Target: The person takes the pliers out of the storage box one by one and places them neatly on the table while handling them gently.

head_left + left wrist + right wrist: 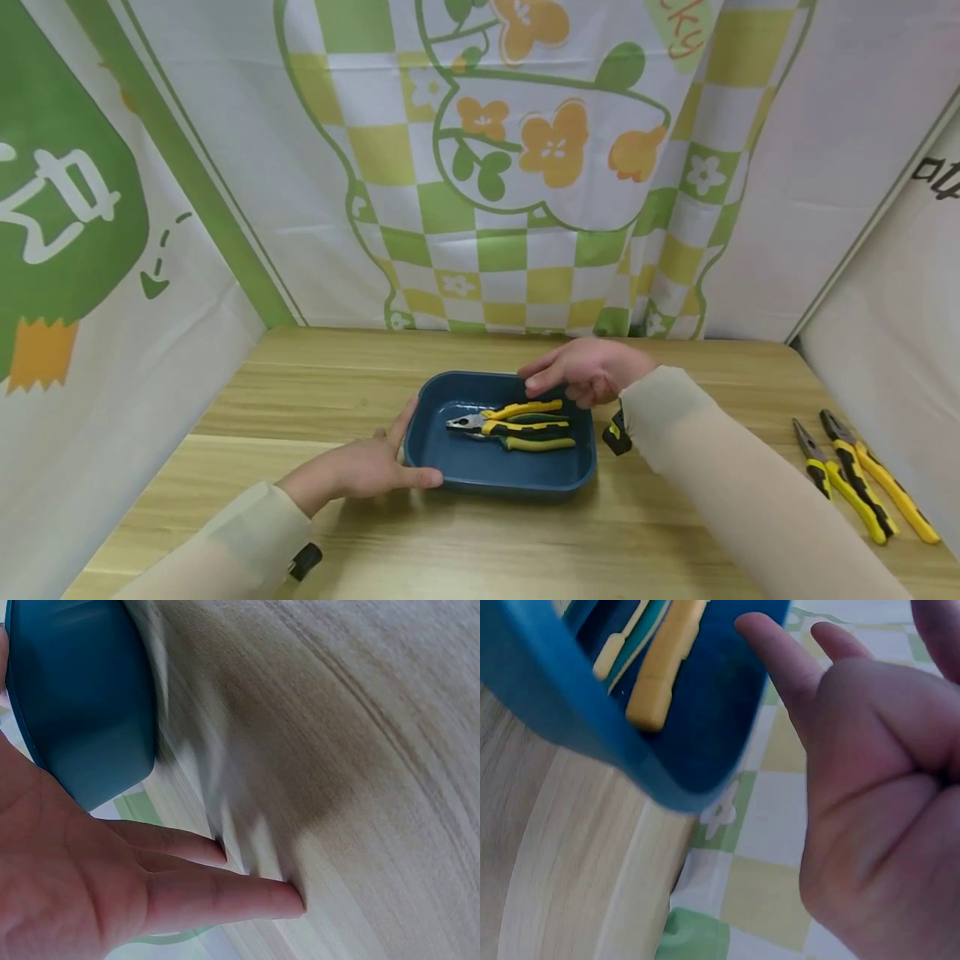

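A dark blue rectangular tray [510, 482] sits on the wooden table with pliers [525, 428] lying in it, their yellow, black and green handles toward the right. The handles overlap, and the jaws lie toward the tray's left. At the tray's left end is my left hand [367, 462], its thumb at the front left corner and its fingers along the left wall. The left wrist view shows those fingers [225, 900] straight and spread, beside the tray. My right hand [592, 368] is over the back right corner, its extended fingers near the rim and nothing held.
Two more pairs of pliers, one with long narrow jaws [840, 483] and one with blunter jaws [873, 475], lie at the table's right. A patterned curtain [510, 250] hangs behind the table [300, 392], with fabric walls on both sides.
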Motion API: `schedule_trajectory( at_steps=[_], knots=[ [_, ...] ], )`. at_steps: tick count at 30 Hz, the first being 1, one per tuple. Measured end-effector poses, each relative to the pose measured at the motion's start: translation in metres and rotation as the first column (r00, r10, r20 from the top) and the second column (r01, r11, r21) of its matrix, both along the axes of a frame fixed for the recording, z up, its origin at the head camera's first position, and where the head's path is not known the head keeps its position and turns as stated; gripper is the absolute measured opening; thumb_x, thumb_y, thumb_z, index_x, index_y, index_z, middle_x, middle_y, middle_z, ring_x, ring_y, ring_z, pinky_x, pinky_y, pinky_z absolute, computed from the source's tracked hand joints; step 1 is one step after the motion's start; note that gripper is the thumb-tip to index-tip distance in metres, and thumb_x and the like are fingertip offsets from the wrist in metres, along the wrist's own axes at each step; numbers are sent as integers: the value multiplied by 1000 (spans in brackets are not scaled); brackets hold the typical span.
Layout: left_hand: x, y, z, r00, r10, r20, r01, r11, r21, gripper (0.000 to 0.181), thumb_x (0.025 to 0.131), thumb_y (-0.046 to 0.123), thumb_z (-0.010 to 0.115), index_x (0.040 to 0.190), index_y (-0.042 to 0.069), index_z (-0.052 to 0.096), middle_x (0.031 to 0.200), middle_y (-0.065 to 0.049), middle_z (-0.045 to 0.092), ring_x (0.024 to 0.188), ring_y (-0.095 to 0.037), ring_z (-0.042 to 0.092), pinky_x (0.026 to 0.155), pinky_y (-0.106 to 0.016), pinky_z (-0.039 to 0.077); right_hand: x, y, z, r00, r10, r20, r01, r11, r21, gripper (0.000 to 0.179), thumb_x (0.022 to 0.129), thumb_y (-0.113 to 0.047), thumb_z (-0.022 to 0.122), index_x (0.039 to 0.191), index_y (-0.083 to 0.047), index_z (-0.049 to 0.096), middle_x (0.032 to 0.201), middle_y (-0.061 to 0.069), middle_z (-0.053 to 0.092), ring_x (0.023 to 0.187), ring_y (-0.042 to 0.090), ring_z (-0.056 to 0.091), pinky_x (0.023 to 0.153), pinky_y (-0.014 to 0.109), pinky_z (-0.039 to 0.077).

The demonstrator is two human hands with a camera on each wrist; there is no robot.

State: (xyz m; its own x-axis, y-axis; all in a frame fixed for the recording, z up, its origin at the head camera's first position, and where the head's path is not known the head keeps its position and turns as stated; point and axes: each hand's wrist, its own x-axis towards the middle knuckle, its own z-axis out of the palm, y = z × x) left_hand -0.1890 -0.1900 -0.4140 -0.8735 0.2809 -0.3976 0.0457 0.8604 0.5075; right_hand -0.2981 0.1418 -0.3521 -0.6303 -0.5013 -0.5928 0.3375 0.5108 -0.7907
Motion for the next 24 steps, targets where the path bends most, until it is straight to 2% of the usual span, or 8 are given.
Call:
schedule_trajectory(
  at_steps=[8,15,19,24],
  knots=[
    [0,0,1,1000,-3,2,3,1000,5,129,76,75,68,158,25,-17,147,-46,22,120,-51,52,101,-66,33,-2,-25,-10,999,-14,-43,20,990,139,50,90,-24,77,138,-19,61,126,6,61,44,11,21,41,23,26],
    [0,0,2,1000,-13,-6,13,1000,-2,129,77,74,68,158,24,-19,146,-47,23,120,-54,51,100,-66,33,-1,-34,-14,995,55,-78,-38,977,211,53,91,-22,76,141,-17,59,115,5,67,43,10,21,41,24,25],
    [0,0,1,1000,-6,3,6,1000,9,129,76,74,68,158,25,-19,147,-47,22,121,-54,50,101,-67,32,-1,-35,-15,995,50,-91,-27,971,236,52,89,-21,77,138,-16,61,111,5,69,43,11,21,42,25,25],
    [0,0,0,1000,1,14,-2,1000,17,128,76,74,68,158,26,-18,148,-46,21,122,-55,48,101,-67,32,-1,-36,-17,989,44,-138,-5,963,269,48,88,-23,79,133,-16,65,114,4,67,44,11,25,43,24,27]
  ],
)
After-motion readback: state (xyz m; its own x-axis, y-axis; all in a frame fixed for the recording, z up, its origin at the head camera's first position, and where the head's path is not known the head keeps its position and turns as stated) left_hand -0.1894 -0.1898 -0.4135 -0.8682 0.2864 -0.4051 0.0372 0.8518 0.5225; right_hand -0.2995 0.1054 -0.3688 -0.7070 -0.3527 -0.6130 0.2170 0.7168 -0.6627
